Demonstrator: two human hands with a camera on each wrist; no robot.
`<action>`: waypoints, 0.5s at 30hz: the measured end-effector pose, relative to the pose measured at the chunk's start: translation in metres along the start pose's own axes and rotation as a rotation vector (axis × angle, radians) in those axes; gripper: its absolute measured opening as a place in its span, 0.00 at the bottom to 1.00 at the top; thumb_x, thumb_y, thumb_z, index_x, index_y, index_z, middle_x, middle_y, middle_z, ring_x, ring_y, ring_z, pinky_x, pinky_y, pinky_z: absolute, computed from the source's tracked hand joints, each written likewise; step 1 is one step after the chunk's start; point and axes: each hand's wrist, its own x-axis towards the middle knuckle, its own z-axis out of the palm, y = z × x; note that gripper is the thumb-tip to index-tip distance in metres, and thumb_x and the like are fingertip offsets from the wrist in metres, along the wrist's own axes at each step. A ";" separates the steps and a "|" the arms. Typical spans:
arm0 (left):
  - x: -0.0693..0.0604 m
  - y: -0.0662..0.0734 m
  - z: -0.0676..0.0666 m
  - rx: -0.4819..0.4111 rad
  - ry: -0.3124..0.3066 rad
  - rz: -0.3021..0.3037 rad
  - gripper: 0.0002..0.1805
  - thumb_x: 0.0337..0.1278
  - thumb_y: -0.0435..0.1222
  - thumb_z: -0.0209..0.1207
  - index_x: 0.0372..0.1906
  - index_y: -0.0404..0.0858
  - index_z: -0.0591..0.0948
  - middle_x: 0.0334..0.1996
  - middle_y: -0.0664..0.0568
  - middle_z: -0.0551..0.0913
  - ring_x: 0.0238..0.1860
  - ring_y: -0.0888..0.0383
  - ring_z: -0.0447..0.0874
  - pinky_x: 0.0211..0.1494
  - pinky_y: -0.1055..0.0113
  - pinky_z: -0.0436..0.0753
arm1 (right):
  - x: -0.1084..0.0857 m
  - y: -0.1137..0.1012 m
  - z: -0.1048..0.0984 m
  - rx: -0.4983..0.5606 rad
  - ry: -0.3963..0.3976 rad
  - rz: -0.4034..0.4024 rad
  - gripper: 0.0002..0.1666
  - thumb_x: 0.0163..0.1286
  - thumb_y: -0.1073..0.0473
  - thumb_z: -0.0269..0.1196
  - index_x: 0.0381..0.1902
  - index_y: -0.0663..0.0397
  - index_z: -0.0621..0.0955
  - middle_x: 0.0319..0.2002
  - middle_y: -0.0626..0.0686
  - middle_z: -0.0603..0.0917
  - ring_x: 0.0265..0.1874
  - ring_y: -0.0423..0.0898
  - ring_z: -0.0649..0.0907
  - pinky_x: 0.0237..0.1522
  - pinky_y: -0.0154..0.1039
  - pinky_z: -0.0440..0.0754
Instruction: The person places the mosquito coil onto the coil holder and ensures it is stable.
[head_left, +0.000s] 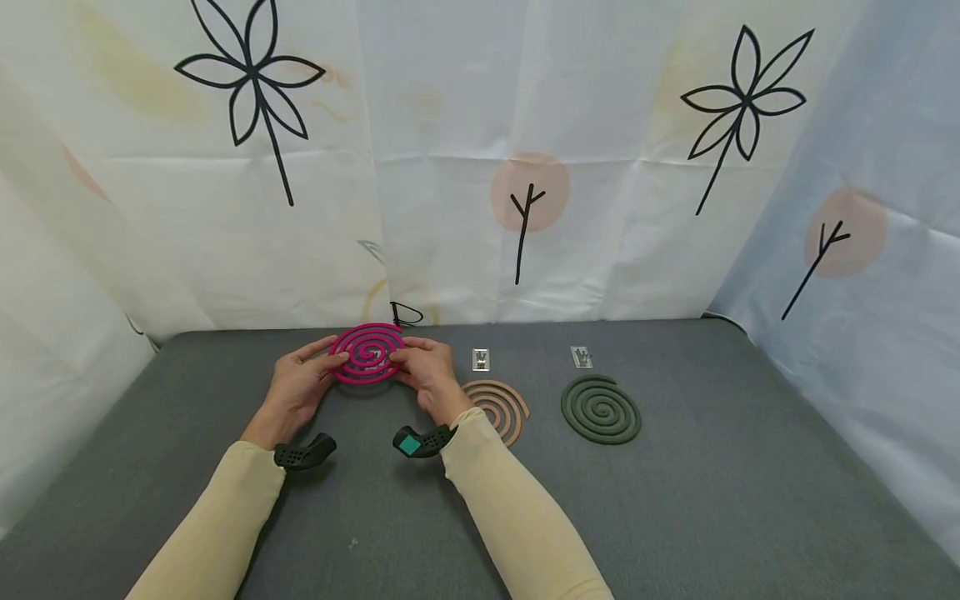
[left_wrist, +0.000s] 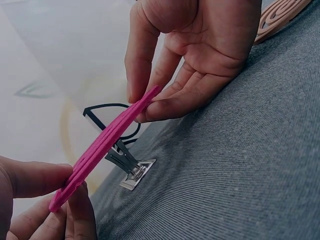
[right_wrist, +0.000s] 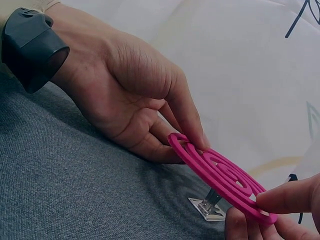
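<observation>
A pink mosquito coil (head_left: 367, 382) is held up off the table, tilted, between both hands. My left hand (head_left: 295, 390) pinches its left edge, thumb on top and fingers beneath. On the opposite edge, my right hand (head_left: 429, 373) pinches it the same way. Below the coil a small metal coil stand (left_wrist: 140, 175) sits on the grey cloth, its prong raised towards the coil's underside. Whether the prong touches the coil, I cannot tell. Partly behind the right wrist lies a tan mosquito coil (head_left: 517, 408).
A dark green mosquito coil (head_left: 602, 408) lies flat to the right. Two more metal stands lie behind the coils, one flat stand (head_left: 481, 360) by the tan coil and another stand (head_left: 581, 357) by the green one. A patterned white curtain (head_left: 450, 250) borders the grey table (head_left: 712, 500).
</observation>
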 end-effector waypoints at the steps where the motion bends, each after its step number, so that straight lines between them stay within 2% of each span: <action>1: 0.000 0.000 0.000 0.006 0.001 0.001 0.35 0.70 0.30 0.60 0.78 0.34 0.62 0.78 0.39 0.57 0.49 0.72 0.80 0.53 0.78 0.81 | 0.000 0.000 0.000 0.000 0.001 0.000 0.19 0.63 0.77 0.66 0.52 0.65 0.83 0.35 0.56 0.86 0.28 0.43 0.83 0.40 0.41 0.89; 15: 0.002 -0.001 0.000 0.027 0.016 -0.014 0.36 0.70 0.31 0.61 0.78 0.35 0.62 0.78 0.40 0.57 0.56 0.68 0.77 0.55 0.78 0.81 | 0.001 0.002 -0.001 0.000 -0.002 -0.017 0.20 0.62 0.78 0.66 0.53 0.67 0.83 0.34 0.57 0.86 0.27 0.43 0.83 0.39 0.42 0.89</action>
